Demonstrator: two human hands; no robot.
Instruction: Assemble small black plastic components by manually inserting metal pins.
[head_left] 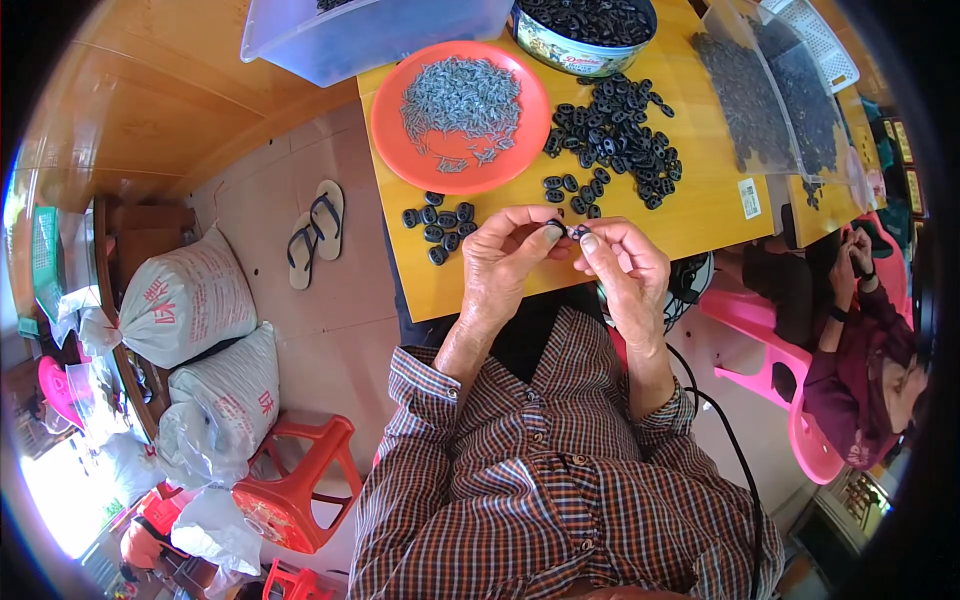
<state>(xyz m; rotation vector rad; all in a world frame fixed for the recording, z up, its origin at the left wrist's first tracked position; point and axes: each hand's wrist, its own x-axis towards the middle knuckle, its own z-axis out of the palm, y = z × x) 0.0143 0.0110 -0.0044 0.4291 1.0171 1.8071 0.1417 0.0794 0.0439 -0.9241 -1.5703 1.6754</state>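
Observation:
Close together over the table's near edge, my two hands work at fingertip height. My left hand (pixel 500 255) pinches a small black oval piece (pixel 555 227) between thumb and fingers. Opposite it, my right hand (pixel 628 268) is closed in a pinch on a tiny dark thing, mostly covered by the fingertips. Several black oval pieces (pixel 433 230) with holes sit in a small group left of my left hand. Beyond my hands lies a bigger heap of the same pieces (pixel 620 135). A red-orange plate (pixel 390 125) holds many small grey metal pins (pixel 460 95).
On the yellow table (pixel 430 290) stand a round tin (pixel 565 57) of black pieces, a clear plastic bin (pixel 390 40) and a clear container (pixel 790 100). Another person (pixel 860 370) sits at right by a pink chair (pixel 760 345). White sacks (pixel 190 295) and a red stool (pixel 300 480) are at left.

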